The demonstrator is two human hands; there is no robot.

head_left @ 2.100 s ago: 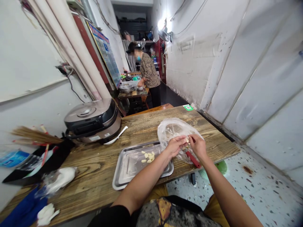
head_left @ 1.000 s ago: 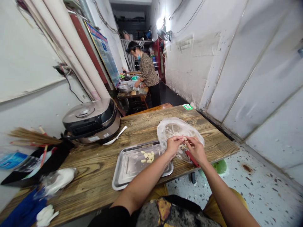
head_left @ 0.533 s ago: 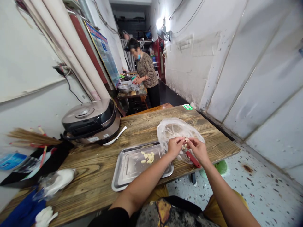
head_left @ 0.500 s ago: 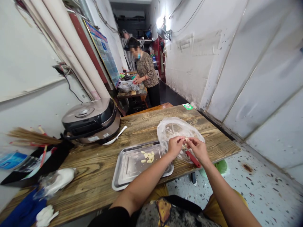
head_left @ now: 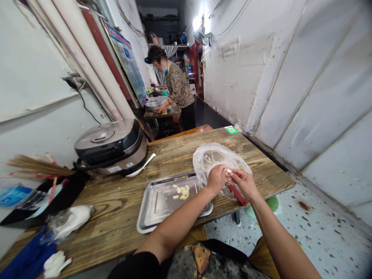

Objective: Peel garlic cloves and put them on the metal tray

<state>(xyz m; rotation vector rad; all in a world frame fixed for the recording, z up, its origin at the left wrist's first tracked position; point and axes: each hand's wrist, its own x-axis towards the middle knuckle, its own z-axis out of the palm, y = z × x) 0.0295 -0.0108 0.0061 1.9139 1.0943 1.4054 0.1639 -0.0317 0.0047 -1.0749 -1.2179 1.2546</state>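
My left hand and my right hand meet over a clear plastic bag on the wooden table. Both pinch a pale garlic clove between their fingertips. A red-handled knife also sits in my right hand, its handle sticking out below the palm. Left of the hands lies a steel tray with several peeled cloves in it.
A rice cooker with a white spoon stands at the back left. A broom, a white bag and blue cloth crowd the left end. Another person works at a far table.
My hands have stayed over the bag, shifting slightly as the fingers work the clove. The person in the back has leaned forward over the far table.
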